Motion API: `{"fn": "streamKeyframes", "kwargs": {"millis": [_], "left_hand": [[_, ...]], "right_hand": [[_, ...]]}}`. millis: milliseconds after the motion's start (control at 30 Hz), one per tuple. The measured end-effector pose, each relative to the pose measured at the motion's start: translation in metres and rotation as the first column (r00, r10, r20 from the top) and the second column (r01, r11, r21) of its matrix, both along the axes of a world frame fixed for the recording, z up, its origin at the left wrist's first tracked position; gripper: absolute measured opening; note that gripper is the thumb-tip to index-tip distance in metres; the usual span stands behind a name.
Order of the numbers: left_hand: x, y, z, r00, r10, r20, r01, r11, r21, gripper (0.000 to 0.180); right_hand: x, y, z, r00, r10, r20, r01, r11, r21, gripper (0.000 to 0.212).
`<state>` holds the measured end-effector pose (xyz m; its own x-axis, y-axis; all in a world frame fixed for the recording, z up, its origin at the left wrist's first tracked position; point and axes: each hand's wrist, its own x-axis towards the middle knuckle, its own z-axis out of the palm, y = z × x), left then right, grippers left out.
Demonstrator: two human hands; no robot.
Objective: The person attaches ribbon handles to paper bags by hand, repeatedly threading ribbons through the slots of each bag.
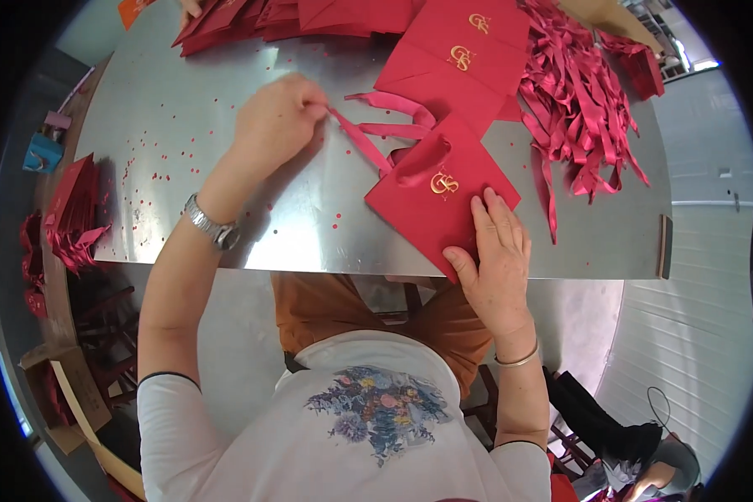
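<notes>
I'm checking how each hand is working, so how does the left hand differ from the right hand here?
The left hand is closed in a pinch on a red ribbon and pulls it taut; the right hand lies flat, fingers spread, pressing a red paper bag. The left hand is further out over the metal table; the right hand sits at its near edge. The left wrist wears a watch, the right a thin bangle. Both are bare.

A shiny metal table (184, 125) fills the middle of the room, lit evenly and speckled with small red paper dots. Left of the table stand a blue box (42, 153) and a cardboard box (67, 393). Right of the table runs pale ribbed flooring (694, 326) — beyond the table's far right corner, a bright window (682, 54).
</notes>
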<state>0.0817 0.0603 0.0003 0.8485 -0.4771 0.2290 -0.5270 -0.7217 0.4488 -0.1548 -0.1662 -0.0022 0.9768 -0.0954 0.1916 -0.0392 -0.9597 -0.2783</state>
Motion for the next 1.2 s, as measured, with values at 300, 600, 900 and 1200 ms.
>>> {"fn": "streamKeyframes", "kwargs": {"millis": [300, 600, 900, 1200], "left_hand": [[-0.024, -0.024, 0.014, 0.967, -0.242, 0.080, 0.255, 0.915, -0.312, 0.026], [-0.012, -0.050, -0.004, 0.977, -0.199, 0.076, 0.201, 0.979, -0.021, 0.008], [-0.009, -0.021, -0.003, 0.973, 0.054, 0.225, 0.033, 0.930, -0.367, 0.019], [-0.116, -0.010, 0.017, 0.867, -0.136, -0.479, 0.001, 0.962, -0.272, 0.036]], "right_hand": [[-0.002, -0.003, -0.004, 1.000, -0.004, 0.030, 0.004, 1.000, 0.014, 0.069], [-0.001, -0.001, -0.004, 0.999, -0.010, 0.038, 0.009, 1.000, 0.027, 0.067], [-0.003, 0.002, -0.004, 0.998, -0.012, 0.066, 0.009, 0.999, 0.040, 0.063], [0.001, 0.007, -0.013, 0.987, 0.004, 0.163, -0.018, 0.996, 0.084, 0.061]]}}
